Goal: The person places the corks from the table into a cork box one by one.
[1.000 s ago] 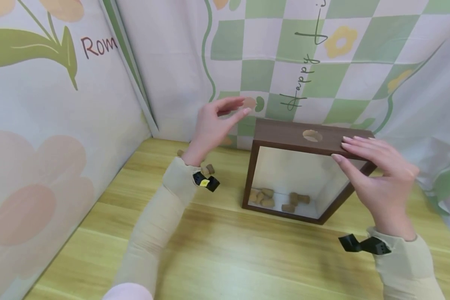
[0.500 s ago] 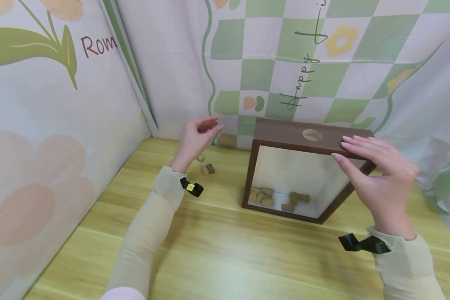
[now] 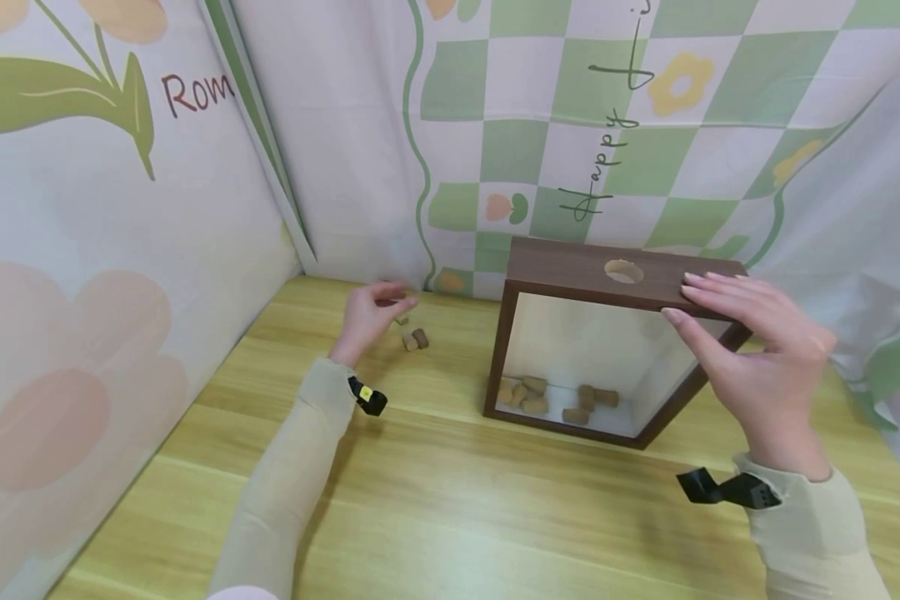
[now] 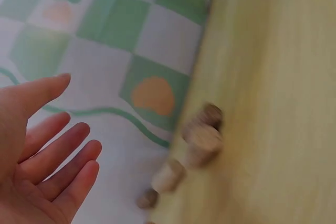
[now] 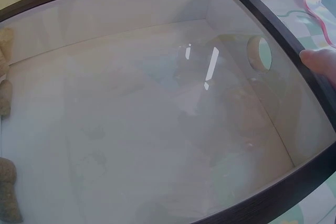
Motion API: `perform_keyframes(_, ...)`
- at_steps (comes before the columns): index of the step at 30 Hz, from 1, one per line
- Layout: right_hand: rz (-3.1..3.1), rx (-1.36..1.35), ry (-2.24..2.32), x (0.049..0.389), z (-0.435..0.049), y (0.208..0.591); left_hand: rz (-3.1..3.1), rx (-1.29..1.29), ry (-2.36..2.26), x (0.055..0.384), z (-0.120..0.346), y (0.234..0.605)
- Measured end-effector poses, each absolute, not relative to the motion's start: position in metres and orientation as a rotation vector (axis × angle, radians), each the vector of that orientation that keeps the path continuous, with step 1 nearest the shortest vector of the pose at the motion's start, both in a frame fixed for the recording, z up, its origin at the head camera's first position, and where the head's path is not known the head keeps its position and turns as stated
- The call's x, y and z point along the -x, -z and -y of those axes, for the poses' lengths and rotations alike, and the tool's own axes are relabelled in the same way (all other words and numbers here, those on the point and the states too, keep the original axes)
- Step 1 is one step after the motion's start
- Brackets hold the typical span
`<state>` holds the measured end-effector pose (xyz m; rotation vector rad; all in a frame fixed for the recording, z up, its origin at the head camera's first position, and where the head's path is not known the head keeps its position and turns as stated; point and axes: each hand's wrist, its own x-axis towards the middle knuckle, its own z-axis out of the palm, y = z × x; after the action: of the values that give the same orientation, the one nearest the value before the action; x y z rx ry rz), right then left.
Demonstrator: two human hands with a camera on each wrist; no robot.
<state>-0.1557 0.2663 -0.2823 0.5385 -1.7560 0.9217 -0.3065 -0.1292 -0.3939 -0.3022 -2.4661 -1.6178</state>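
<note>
Only in the left wrist view, four loose corks; left hand relaxed, empty; right hand straight-fingered on box.

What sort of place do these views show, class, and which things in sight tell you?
Probably a small curtained-off tabletop workspace, perhaps arranged for recording: a wood-grain table, patterned cloth hanging behind it, and a small black device at each sleeve cuff.

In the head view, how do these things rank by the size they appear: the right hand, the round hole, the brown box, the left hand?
Largest to smallest, as they look:
1. Brown box
2. Right hand
3. Left hand; it may look smaller from being farther away
4. Round hole
</note>
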Motion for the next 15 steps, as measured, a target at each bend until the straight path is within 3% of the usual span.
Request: perform_keyframes(15,1.769,-0.533,-0.917,0.155,-0.266,0.282,2.645,0.191,1.548,0.307,0.147,0.441)
